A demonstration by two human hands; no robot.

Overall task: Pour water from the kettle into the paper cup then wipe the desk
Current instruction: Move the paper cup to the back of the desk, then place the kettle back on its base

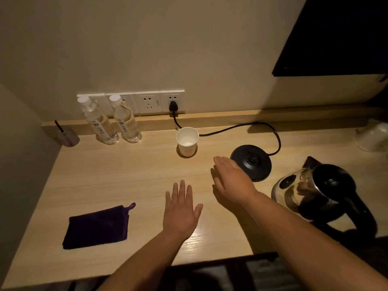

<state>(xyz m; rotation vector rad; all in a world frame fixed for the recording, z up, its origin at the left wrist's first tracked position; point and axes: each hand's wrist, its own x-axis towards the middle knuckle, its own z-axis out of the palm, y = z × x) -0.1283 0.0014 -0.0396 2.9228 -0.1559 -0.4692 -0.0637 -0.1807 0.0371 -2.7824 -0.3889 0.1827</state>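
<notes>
A white paper cup (pixel 187 141) stands upright near the back of the light wooden desk (pixel 126 175). The steel-and-black kettle (pixel 319 192) sits off its base at the desk's right, handle toward me. Its round black base (pixel 252 164) lies between cup and kettle. A folded purple cloth (pixel 97 225) lies at the front left. My left hand (pixel 182 208) hovers flat, fingers spread, over the desk's middle, holding nothing. My right hand (pixel 231 179) is open just left of the base, palm down, partly over its edge, empty.
Two clear water bottles (pixel 114 120) stand at the back left before a wall socket strip (pixel 147 102). The base's black cord (pixel 241 127) runs from a plug across the back. A small grey holder (pixel 70 138) sits far left; upturned glassware (pixel 372 137) far right.
</notes>
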